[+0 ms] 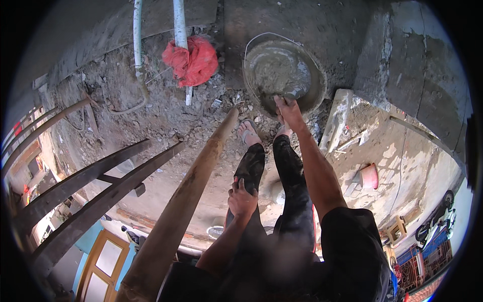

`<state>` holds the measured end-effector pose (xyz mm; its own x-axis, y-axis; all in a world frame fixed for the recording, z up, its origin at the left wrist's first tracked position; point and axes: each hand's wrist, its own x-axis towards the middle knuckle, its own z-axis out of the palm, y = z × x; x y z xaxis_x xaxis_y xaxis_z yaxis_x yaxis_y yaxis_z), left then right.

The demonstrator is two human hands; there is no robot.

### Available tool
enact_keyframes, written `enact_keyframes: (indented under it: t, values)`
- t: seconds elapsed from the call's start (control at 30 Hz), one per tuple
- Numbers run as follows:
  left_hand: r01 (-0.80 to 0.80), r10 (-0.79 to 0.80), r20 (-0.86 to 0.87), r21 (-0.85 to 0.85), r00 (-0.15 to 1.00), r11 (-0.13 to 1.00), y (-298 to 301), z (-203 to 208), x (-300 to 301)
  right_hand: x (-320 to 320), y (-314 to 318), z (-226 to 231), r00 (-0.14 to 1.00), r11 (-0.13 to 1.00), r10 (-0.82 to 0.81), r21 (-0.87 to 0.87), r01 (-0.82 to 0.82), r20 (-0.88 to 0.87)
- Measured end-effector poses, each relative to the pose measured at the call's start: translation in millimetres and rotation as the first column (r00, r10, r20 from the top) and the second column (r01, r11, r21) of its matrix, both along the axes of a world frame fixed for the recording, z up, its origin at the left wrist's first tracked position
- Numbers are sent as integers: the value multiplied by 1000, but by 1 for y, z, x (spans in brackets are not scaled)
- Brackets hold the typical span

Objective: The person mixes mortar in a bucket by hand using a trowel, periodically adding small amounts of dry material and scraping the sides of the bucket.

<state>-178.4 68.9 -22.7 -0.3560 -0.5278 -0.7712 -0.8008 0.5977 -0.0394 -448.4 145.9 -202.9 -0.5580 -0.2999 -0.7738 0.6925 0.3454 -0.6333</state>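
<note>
A round bucket (320, 70) of wet grey mortar (274, 68) stands in front of my feet, its thin wire handle lying round the far left rim. My right hand (288, 111) is at the near side of the bucket, its fingers curled together over the mortar. What it grips, if anything, is hidden by the hand and the grey mix. My left hand (242, 198) lies on my left knee with its fingers spread, holding nothing.
A thick wooden pole (188, 196) slants up just left of my legs. Dark beams (110, 186) stand further left. A red plastic bag (193, 60) wraps a white pipe (180, 22) ahead. Rubble covers the ground; a board (338, 118) and a pink bucket (369, 176) are at right.
</note>
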Motion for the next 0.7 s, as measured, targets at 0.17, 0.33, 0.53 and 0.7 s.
enact_keyframes:
  t: [0.17,0.33,0.53,0.7]
  values:
    - [4,-4,21,15,1000,1000,0,-4,3,-3,0,53,962,976,-197,-57,211,189]
    - [-23,21,69,32,997,999,-2,-2,1,-30,30,124,608,522,757,781,-342,-240]
    - [-48,47,24,40,999,998,1,5,0,-96,45,83,393,173,919,912,-372,-14]
    - [-28,28,5,16,1000,999,2,-1,8,-59,28,21,353,189,936,839,-511,4]
